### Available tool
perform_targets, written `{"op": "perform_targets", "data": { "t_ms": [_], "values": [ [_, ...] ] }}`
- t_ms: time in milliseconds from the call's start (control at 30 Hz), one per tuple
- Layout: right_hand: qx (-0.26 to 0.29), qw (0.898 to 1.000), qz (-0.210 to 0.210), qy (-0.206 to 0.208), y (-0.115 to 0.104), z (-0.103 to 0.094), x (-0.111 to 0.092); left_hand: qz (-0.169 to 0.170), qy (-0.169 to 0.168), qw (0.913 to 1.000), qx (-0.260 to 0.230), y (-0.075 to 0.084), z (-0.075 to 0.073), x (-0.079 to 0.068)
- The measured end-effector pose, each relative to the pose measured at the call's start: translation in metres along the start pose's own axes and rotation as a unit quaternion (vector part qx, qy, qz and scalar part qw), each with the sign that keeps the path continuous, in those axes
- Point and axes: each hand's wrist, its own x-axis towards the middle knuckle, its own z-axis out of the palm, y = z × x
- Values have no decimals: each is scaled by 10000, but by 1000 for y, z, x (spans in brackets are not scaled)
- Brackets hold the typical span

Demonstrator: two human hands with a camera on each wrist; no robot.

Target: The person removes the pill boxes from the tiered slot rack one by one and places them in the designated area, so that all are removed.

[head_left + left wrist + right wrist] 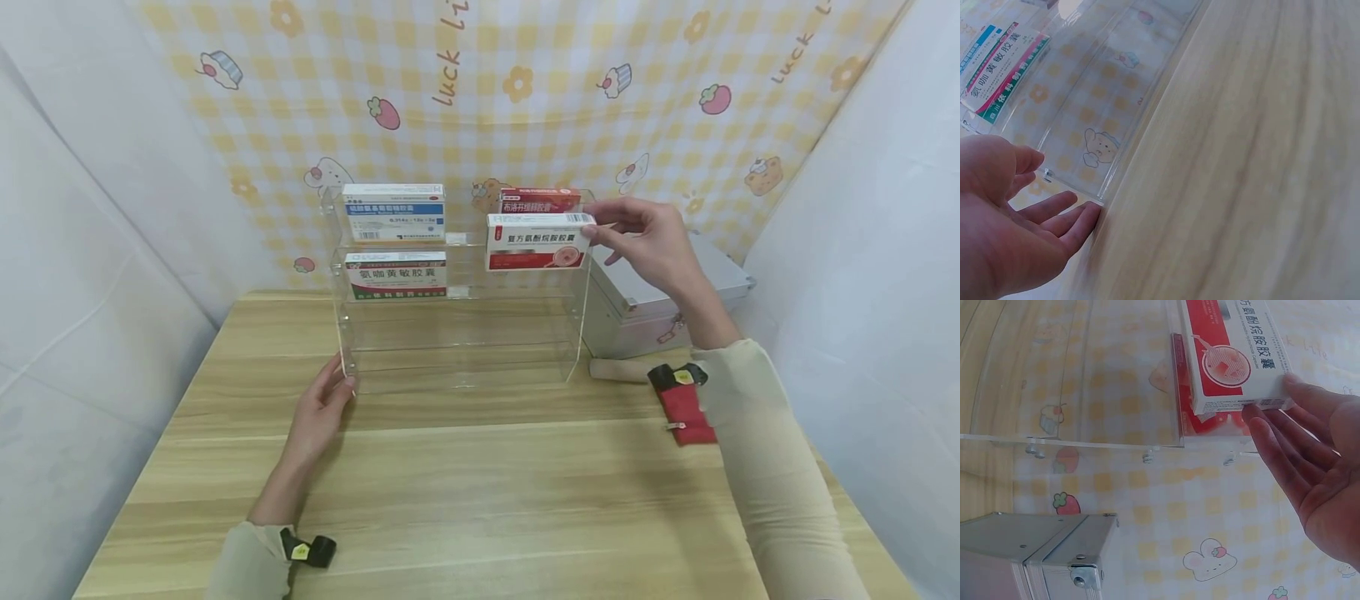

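Note:
My right hand (651, 242) pinches the right end of a white and red medicine box (537, 250), thumb on its front. This box stands in front of a red medicine box (542, 200) on the top tier at the right of a clear acrylic display rack (461, 367), partly covering it. With fairly straight fingers, my left hand (318, 417) touches the rack's lower left side, close to the tabletop. At the rack's left, a white and blue medicine box (393, 213) stands above a white, red and green medicine box (397, 279).
A silver metal case (637, 308) stands beside the rack at the right. In front of it lie a beige cylindrical object (617, 370) and a red pouch (686, 415), partly behind my right sleeve. A checked yellow cloth (525, 125) hangs behind.

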Motion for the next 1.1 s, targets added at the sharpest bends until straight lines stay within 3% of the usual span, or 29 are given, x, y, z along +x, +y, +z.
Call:
{"op": "perform_targets", "data": {
  "t_ms": [267, 600, 1100],
  "values": [
    [-32, 9998, 62, -202, 0, -1, -5, -48, -77, 9999, -87, 2, -1, -1],
    [2, 9990, 234, -375, -31, -1, -23, -79, -126, 9999, -40, 36, 0, -12],
    [-15, 9984, 249, -512, -23, 5, -38, -88, -90, 9999, -28, 36, 1, -12]
  ]
}}
